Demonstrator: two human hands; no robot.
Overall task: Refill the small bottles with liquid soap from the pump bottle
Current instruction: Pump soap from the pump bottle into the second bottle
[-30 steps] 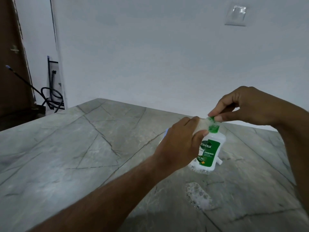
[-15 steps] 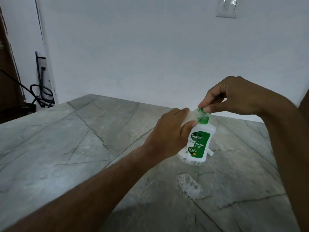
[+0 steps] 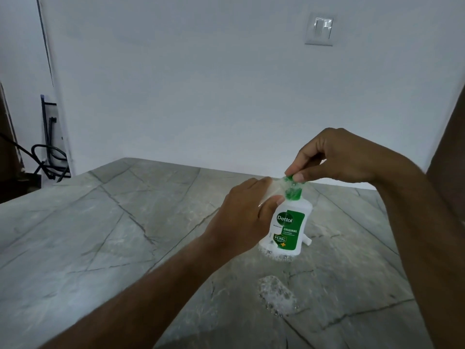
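Grey stone counter (image 3: 105,238), veined with dark cracks, set against a white wall (image 3: 201,84).

Item 1: pump bottle (image 3: 289,227), white plastic, green label reading "Dettol Original", green pump head (image 3: 293,188). Stands upright on the counter, right of centre, foam ringing its base.

Item 2: small bottle (image 3: 273,191), clear or pale, mostly hidden by fingers; held at an angle with its mouth at the pump nozzle. Fill level cannot be told.

Item 3: left hand (image 3: 244,222), fingers curled round the small bottle, holding it just beside the pump bottle's shoulder.

Item 4: right hand (image 3: 334,157), above the pump bottle, thumb and forefinger pinching the top of the green pump head.

Item 5: soap foam patch (image 3: 278,295), bubbly, on the counter near the bottle on the camera side.

Item 6: small white cylindrical piece (image 3: 307,241), lying on the counter behind the bottle's base; kind unclear.

Item 7: wall switch plate (image 3: 319,28), upper right.

Item 8: black cables (image 3: 47,159), far left, beyond the counter edge.
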